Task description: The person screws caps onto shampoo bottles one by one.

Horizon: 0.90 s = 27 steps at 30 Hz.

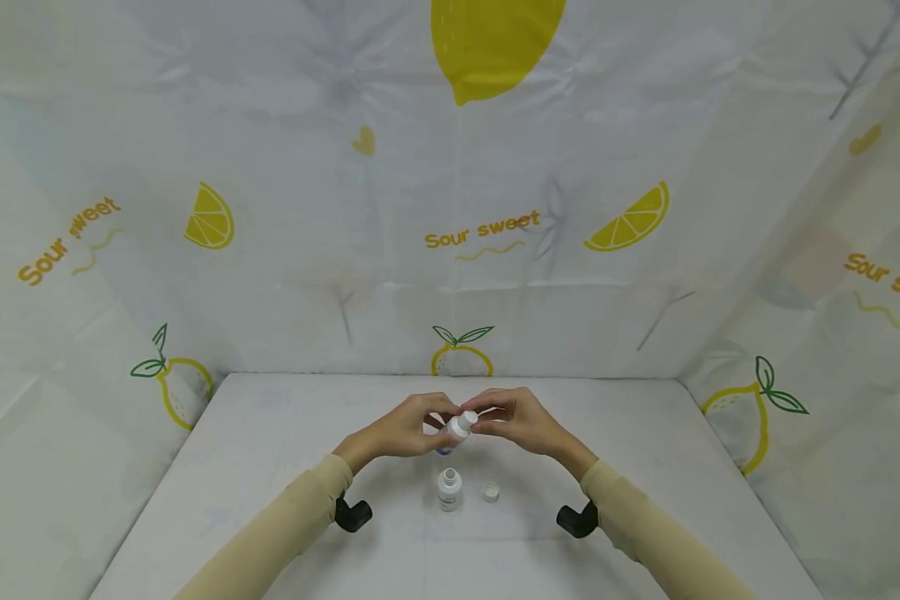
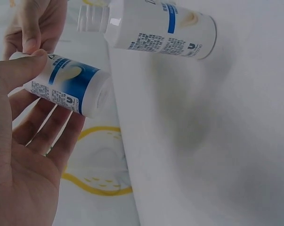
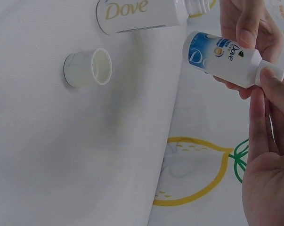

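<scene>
My left hand [image 1: 408,427] grips a small white Dove bottle [image 3: 222,56] with a blue label, tilted and held above the table. Its white cap [image 1: 468,418] sits on the neck, and the thumb and fingers of my right hand [image 1: 523,422] pinch it. A second white Dove bottle [image 1: 449,492] stands upright below, its threaded neck [image 2: 92,19] uncovered. Just right of that bottle, a loose white cap [image 3: 83,68] rests on the table, its hollow end showing.
The white tabletop [image 1: 270,467] reaches back to a hanging sheet [image 1: 292,167] printed with lemons and lettering. More of this sheet rises along both sides. Black wrist devices [image 1: 353,516] hang under both forearms.
</scene>
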Motion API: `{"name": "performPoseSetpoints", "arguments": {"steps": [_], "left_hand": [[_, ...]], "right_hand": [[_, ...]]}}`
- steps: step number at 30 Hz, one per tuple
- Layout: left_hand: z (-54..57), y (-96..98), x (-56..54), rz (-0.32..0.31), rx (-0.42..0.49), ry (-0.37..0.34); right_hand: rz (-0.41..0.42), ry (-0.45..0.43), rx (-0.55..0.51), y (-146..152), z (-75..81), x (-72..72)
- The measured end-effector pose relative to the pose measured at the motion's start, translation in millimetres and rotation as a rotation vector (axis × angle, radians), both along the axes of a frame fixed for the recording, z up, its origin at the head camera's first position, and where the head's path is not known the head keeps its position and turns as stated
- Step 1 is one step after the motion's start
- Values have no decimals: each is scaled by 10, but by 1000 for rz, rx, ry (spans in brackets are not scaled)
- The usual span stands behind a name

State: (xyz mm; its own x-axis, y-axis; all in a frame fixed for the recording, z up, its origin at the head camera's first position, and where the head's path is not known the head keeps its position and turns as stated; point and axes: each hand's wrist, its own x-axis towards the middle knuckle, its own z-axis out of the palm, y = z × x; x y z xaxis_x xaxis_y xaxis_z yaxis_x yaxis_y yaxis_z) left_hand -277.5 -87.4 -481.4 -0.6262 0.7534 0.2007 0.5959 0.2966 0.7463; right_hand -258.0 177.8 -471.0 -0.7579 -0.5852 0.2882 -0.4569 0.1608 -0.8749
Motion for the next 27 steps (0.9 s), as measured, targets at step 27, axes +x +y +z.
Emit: {"name": "performPoseSetpoints", "arguments": {"steps": [27], "left_hand": [[-14,6,-29,26,22,58]], "right_hand": [[-98,45,11,-78,-46,27]]}}
